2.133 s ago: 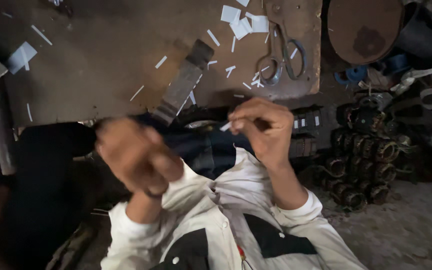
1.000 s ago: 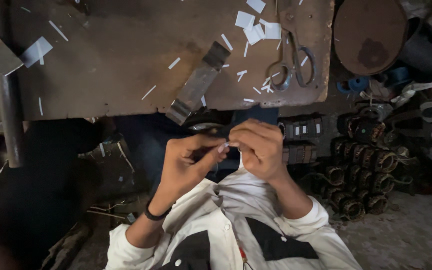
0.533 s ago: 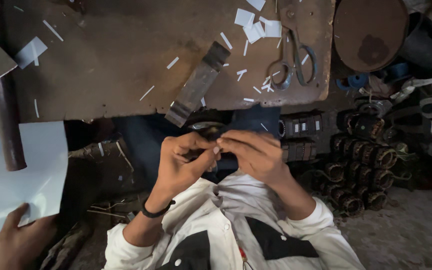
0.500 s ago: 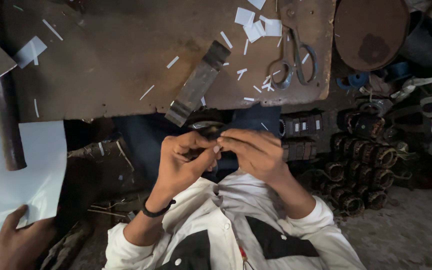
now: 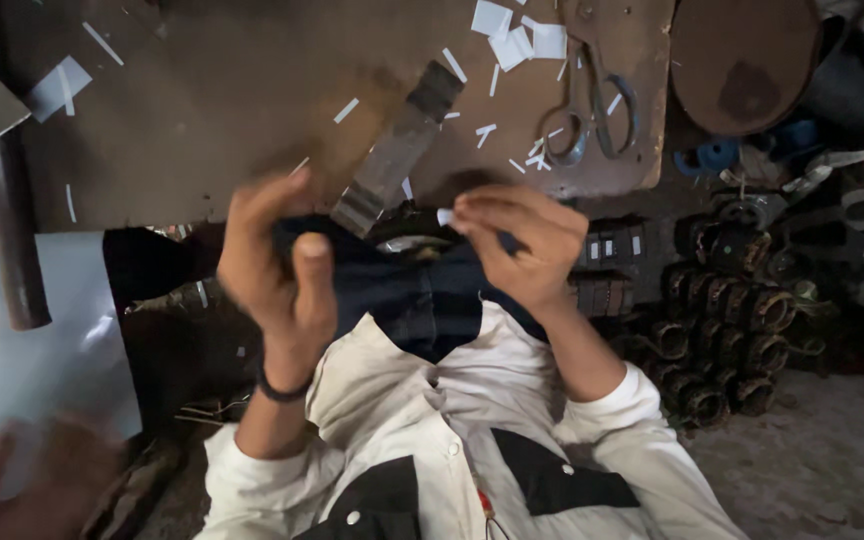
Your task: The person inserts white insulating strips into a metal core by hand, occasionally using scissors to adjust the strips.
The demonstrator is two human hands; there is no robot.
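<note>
Dark navy fabric [image 5: 422,300] is held bunched between both hands just below the near edge of the table [image 5: 202,130], over the lap of a white and black shirt [image 5: 432,430]. The left hand [image 5: 277,265] is seen closed in a fist-like grip on the left part of the fabric, thumb pointing upward; a dark band is worn at its wrist. The right hand [image 5: 517,245] has its grip pinched shut on a small white paper slip [image 5: 444,216], held at the fingertips against the upper edge of the fabric. A flat grey metal bar [image 5: 397,150] lies slantwise on the table, its lower end reaching the near edge between the two hands. Metal scissors [image 5: 592,105] lie toward the far right corner of the table, with white paper squares [image 5: 517,35] just beside them and thin white paper strips [image 5: 347,110] scattered over the surface. A dark pipe [image 5: 12,240] hangs over the left edge. A white sheet [image 5: 32,350] is seen below the left edge, with another person's blurred hand [image 5: 32,490] touching it. Stacked dark round parts [image 5: 732,320] lie on the floor at right.
</note>
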